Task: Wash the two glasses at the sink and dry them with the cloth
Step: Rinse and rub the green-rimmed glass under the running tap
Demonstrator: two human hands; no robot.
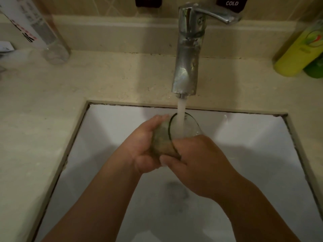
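From the head camera, the glass [176,135] lies tilted between both hands over the sink [262,145], its long axis running from the base, cupped in the left hand [145,145], up and away to the open mouth under the tap's [187,55] stream; the right hand [197,159] closes on its near wall just right of that — both equally near. The glass looks clear, wet, dark-rimmed; no second glass or cloth is identifiable
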